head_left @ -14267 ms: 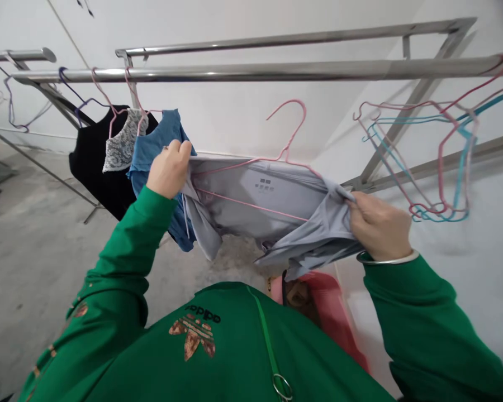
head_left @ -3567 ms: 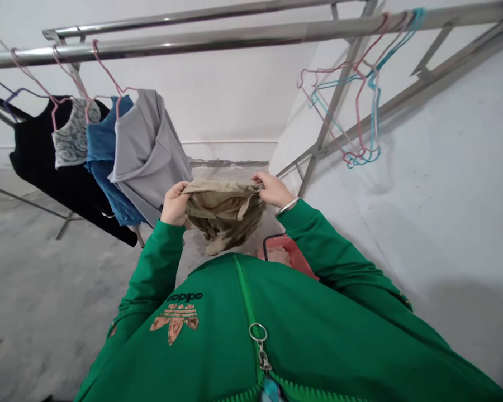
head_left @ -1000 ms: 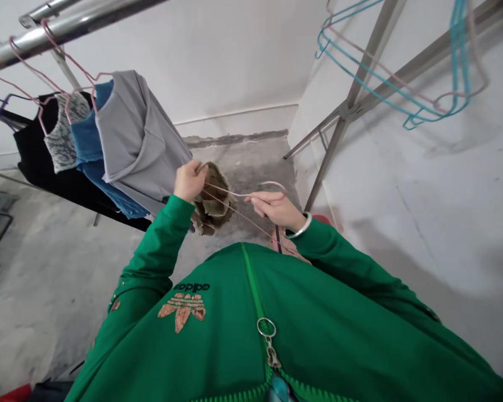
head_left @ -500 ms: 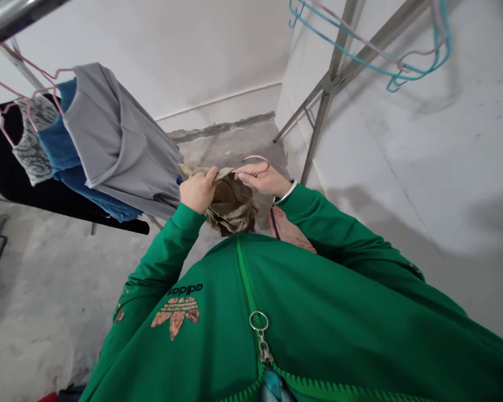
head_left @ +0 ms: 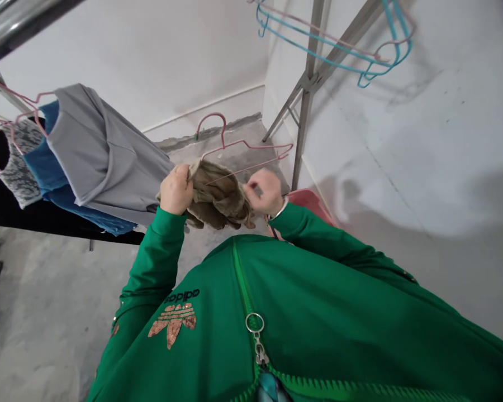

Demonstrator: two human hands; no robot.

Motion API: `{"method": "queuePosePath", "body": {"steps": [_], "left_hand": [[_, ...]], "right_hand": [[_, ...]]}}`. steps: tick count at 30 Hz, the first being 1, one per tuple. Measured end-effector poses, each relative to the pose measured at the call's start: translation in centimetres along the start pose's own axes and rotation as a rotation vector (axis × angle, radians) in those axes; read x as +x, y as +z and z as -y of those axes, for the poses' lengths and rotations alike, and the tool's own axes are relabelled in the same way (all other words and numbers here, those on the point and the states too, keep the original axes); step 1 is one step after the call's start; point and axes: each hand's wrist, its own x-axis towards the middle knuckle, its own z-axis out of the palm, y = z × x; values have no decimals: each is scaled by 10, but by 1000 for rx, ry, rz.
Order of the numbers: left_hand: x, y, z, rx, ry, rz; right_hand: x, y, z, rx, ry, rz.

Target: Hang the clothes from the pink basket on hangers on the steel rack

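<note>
A khaki garment hangs bunched between my hands, in front of my green jacket. My left hand is closed on its left edge. At the garment's right side, my right hand has its fingers curled against the cloth edge, slightly blurred. A pink hanger has its left end inside the garment's opening. Its hook and right arm stick out above the cloth, apart from my right hand's fingers.
On the left, a grey top, a blue garment and others hang on pink hangers below a metal rail. Blue hangers hang at upper right by a metal frame. A pinkish-red object sits behind my right wrist.
My right hand has let go of the hanger's hook and moved down to the garment's right edge. The hanger now sits partly in the garment, hook upward. My view has shifted somewhat right.
</note>
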Motion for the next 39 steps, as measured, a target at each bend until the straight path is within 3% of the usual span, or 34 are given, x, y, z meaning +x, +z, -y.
{"method": "queuePosePath", "body": {"steps": [3, 7, 10, 14, 18, 22, 27, 30, 35, 39], "left_hand": [[-5, -10, -6, -53, 42, -37], [-13, -18, -11, -91, 67, -41], [-20, -17, 2, -105, 24, -72], [-35, -5, 31, -155, -81, -11], [-52, 11, 48, -248, -178, 35], [-59, 23, 50, -287, -170, 7], [-59, 33, 48, -410, -181, -175], [-61, 36, 48, -547, -98, -215], [-66, 41, 50, -662, -38, -182], [-70, 44, 55, -608, -10, -144]], "right_hand": [[-23, 39, -20, -46, 123, 131], [-11, 69, -51, -1, 318, 164], [8, 59, -77, 31, 404, 161], [20, 29, -100, 179, 463, -33], [19, 9, -89, 186, 320, -182], [14, 3, -58, 5, 160, -100], [8, 6, -48, 0, 119, 84], [7, 9, -61, 15, 181, 142], [11, 13, -84, 7, 446, 132], [14, 3, -84, 77, 380, 2]]}}
